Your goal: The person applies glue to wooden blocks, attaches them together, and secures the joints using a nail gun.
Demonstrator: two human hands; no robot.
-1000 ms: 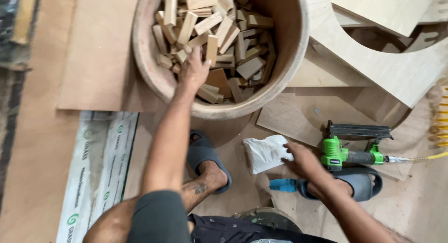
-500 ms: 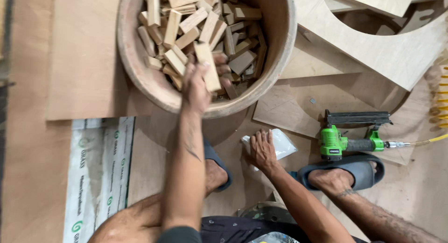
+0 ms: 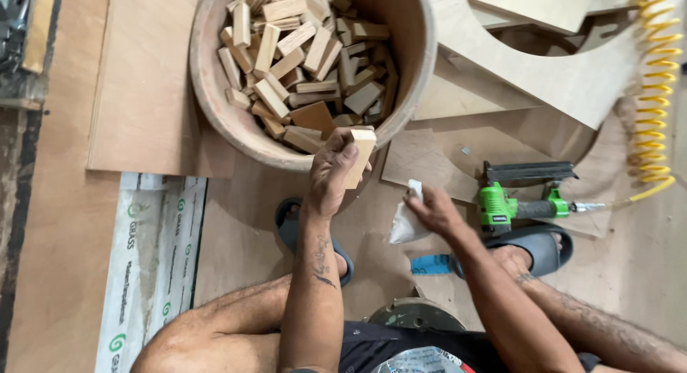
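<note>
Head view, left hand closed on wood block, now lifted clear of tub, right hand pinching white cloth, as before.

Clearances and obstructions around the two hands above the workshop floor.

The round tub is filled nearly wall to wall with wood offcuts, so entry is from above only; its near rim lies just behind the left hand and the wood block it grips. Between the hands, bare plywood floor offers an open lane. To the right, the green nail gun and its coiled yellow hose block sideways travel beside the right hand, which pinches a white bag. Sandalled feet close off the near side.
</note>
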